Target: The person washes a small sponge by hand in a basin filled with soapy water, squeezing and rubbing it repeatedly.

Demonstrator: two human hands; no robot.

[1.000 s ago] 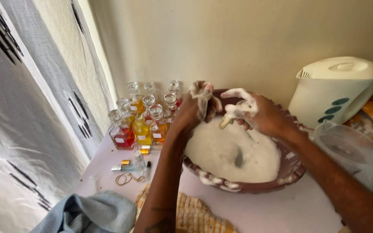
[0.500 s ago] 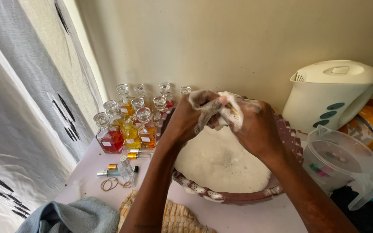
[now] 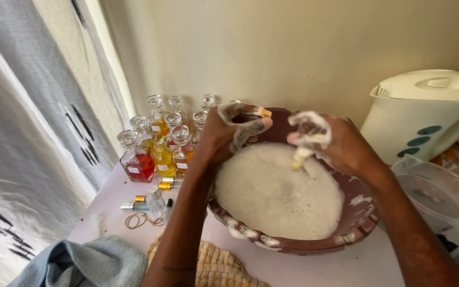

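A pale desk runs up against a cream wall, with a grey-and-white curtain hanging along its left edge. Most of the desk's middle is taken by a wide brown basin filled nearly to the rim with white suds; only a narrow bare strip of desk lies in front of it. Close on its right stand a white electric kettle and, lower, a clear plastic jug, almost touching the basin's rim. At the near-left corner lies a blue-grey cloth, with a yellow woven cloth just beside it under the basin's near edge. A cluster of glass stoppered bottles with red, yellow and amber liquid crowds the back-left, just beside the basin. Both hands hang over the far half of the suds, slightly apart. The left hand is curled, lathered, around something small I cannot make out. The right hand is closed on a small foam-covered object that points down to the suds. Small vials and a rubber band lie on the left.
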